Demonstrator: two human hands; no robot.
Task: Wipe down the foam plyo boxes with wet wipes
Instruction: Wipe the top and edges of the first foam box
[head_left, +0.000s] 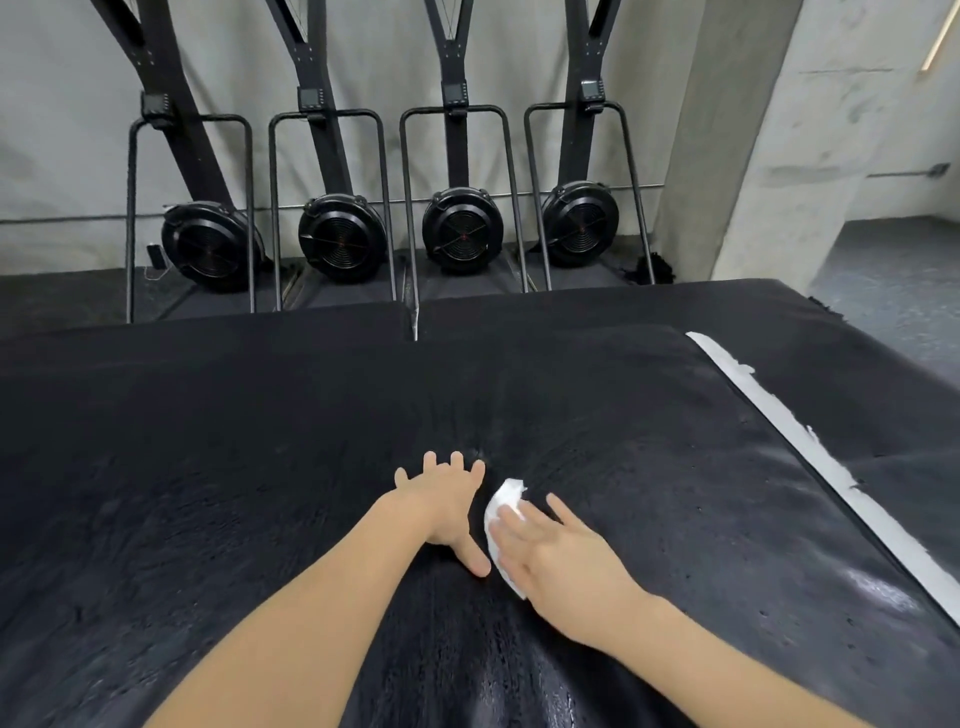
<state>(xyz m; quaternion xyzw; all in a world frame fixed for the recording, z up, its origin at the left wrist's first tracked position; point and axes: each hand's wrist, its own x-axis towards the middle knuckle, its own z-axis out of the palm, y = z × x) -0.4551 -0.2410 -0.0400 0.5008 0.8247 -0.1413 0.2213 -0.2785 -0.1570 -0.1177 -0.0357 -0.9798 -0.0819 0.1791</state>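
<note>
A black foam plyo box (260, 493) fills the lower frame, its top glistening wet at lower centre. The right hand (561, 556) presses a white wet wipe (501, 512) flat against it, fingers straight; the left hand (447, 506) rests splayed open just beside. Four black ski machines (462, 228) line the wall above.

Wet wipe (503, 525) partly under right-hand fingers (511, 545); ski-machine tops (447, 31) beyond the upper edge.

Four black ski-trainer machines (460, 228) stand along a grey concrete wall (363, 52).
</note>
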